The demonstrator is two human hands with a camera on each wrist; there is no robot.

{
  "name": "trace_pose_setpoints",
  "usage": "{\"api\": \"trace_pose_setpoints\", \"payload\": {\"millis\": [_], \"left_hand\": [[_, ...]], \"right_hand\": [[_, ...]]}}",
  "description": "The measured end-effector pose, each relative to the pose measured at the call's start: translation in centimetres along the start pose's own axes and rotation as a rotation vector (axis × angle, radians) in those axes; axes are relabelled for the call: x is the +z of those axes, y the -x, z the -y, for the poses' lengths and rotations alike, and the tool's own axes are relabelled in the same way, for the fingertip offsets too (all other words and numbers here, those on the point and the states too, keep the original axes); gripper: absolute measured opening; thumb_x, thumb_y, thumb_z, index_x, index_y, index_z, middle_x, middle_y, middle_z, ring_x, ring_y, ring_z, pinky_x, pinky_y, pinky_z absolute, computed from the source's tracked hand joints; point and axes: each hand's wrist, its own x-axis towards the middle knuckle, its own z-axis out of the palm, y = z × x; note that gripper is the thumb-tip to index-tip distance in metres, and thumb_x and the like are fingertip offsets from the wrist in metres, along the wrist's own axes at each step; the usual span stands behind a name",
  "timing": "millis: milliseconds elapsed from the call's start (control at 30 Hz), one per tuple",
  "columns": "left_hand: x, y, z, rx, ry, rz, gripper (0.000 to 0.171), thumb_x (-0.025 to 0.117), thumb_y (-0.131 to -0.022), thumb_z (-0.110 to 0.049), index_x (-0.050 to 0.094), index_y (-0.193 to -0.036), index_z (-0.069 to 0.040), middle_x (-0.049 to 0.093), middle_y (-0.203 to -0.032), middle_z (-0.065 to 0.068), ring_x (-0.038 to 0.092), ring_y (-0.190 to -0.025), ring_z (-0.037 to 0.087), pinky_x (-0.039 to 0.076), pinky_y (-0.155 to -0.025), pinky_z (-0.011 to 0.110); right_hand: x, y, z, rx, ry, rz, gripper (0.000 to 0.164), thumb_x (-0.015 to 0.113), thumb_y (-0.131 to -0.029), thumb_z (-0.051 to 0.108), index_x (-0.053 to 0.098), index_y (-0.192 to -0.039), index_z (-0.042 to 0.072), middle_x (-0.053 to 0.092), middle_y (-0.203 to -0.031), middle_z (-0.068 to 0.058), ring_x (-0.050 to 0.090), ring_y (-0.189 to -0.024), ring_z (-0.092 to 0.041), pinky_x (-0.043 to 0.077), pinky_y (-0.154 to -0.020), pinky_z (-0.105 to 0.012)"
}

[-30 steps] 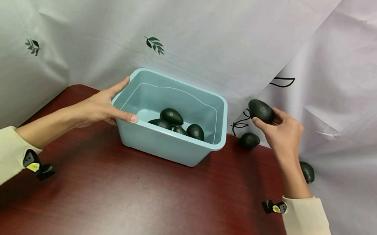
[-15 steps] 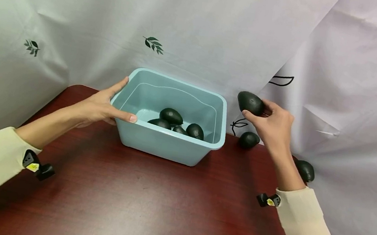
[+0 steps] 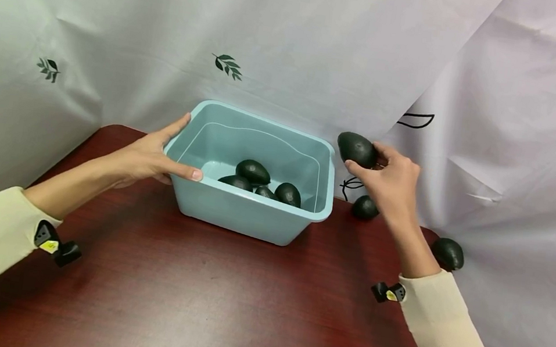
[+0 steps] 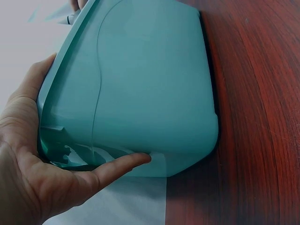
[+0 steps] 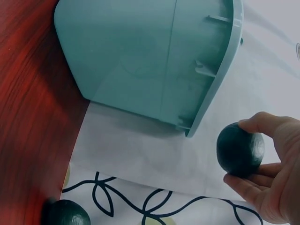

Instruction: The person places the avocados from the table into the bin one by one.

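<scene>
A light blue plastic bin (image 3: 241,212) stands on the table with several dark green avocados in it, one avocado (image 3: 253,172) lying on top. My left hand (image 3: 153,157) grips the bin's left end, thumb over the front rim and fingers along the outer side. In the left wrist view that hand (image 4: 51,173) holds the rim corner. My right hand (image 3: 395,183) pinches another avocado (image 3: 357,149) between thumb and fingers, raised just beyond the bin's right rim. The right wrist view shows this avocado (image 5: 240,150) apart from the bin wall (image 5: 126,61).
Two loose avocados lie to the right: one avocado (image 3: 365,207) at the table's back edge below my right hand, another avocado (image 3: 448,254) by the right edge. A pale curtain (image 3: 285,39) hangs behind the dark red wooden table (image 3: 209,293).
My right hand has moved left toward the bin, carrying the avocado slightly higher. My left hand and the bin have stayed in place.
</scene>
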Motion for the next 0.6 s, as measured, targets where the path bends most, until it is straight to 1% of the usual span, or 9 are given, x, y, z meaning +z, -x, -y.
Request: {"api": "trace_pose_setpoints", "payload": {"millis": [100,200,367,500,600], "left_hand": [[0.0,0.0,0.0,0.000,0.006,0.002,0.136,0.093,-0.094,-0.030,-0.012,-0.178,-0.049,0.014,-0.188,0.016,0.044,-0.157,0.046,0.066,-0.100,0.056],[0.0,-0.1,0.0,0.002,0.018,0.002,0.136,0.093,-0.094,-0.030,-0.011,-0.179,-0.049,0.014,-0.188,0.016,0.044,-0.156,0.046,0.066,-0.100,0.056],[0.0,-0.2,0.2,0.005,0.027,0.003,0.136,0.092,-0.095,-0.028,-0.013,-0.178,-0.050,0.012,-0.188,0.017,0.043,-0.156,0.047,0.065,-0.102,0.061],[0.0,-0.3,0.3,0.002,0.032,0.004,0.136,0.092,-0.095,-0.028,-0.013,-0.177,-0.050,0.011,-0.189,0.017,0.043,-0.157,0.047,0.064,-0.103,0.063],[0.0,-0.2,0.4,0.001,0.032,0.005,0.136,0.092,-0.095,-0.028,-0.013,-0.177,-0.050,0.011,-0.188,0.018,0.043,-0.156,0.046,0.065,-0.103,0.061]], "right_hand": [[0.2,0.0,0.2,0.000,0.002,-0.002,0.064,0.095,-0.090,0.034,0.077,-0.145,0.007,0.086,-0.117,-0.020,0.083,-0.102,-0.034,0.050,-0.079,-0.020],[0.5,-0.1,0.3,-0.002,-0.002,-0.005,0.063,0.095,-0.090,0.032,0.078,-0.144,0.007,0.086,-0.117,-0.020,0.083,-0.101,-0.033,0.050,-0.078,-0.018],[1.1,-0.2,0.4,-0.011,-0.022,-0.004,0.057,0.095,-0.089,0.030,0.080,-0.140,0.009,0.087,-0.115,-0.016,0.083,-0.100,-0.029,0.050,-0.076,-0.015],[1.5,-0.2,0.6,-0.018,-0.047,0.003,0.054,0.095,-0.089,0.030,0.081,-0.137,0.010,0.087,-0.117,-0.014,0.084,-0.104,-0.028,0.051,-0.076,-0.011],[1.7,-0.1,0.8,-0.021,-0.052,0.010,0.056,0.095,-0.090,0.029,0.080,-0.139,0.009,0.086,-0.120,-0.016,0.085,-0.106,-0.030,0.053,-0.078,-0.011]]}}
